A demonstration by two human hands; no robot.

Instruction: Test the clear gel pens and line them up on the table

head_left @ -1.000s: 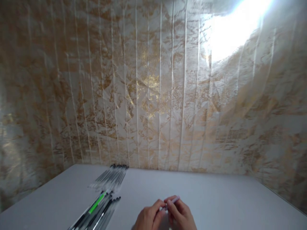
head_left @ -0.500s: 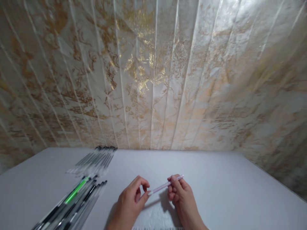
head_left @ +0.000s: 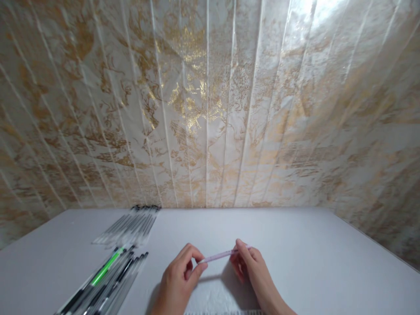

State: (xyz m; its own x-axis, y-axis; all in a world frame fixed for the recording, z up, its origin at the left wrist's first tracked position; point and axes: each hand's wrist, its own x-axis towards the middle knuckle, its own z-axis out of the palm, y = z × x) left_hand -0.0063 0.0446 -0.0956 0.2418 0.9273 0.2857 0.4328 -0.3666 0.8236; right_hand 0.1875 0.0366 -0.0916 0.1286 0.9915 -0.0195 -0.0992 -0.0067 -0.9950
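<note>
A slim pale-purple pen is held between my two hands, raised a little over the white table, its shadow falling below. My left hand pinches the pen's left end between thumb and fingertips. Around the other end, my right hand is closed, with the thumb lying along the pen and the tip just showing past it. Beneath the hands, at the bottom edge, lies a clear plastic sheet or bag with a ridged edge, mostly cut off by the frame.
Left of my hands lies a bunch of black and clear pens, with one bright green pen among them. Behind it is a row of thin dark-tipped refills or pens. The white table ends at a gold-patterned curtain.
The view has tilted downward. My hands, earlier close together around the pen, have drawn apart. My left fingers now close on its left end, and my right thumb has shifted along it.
</note>
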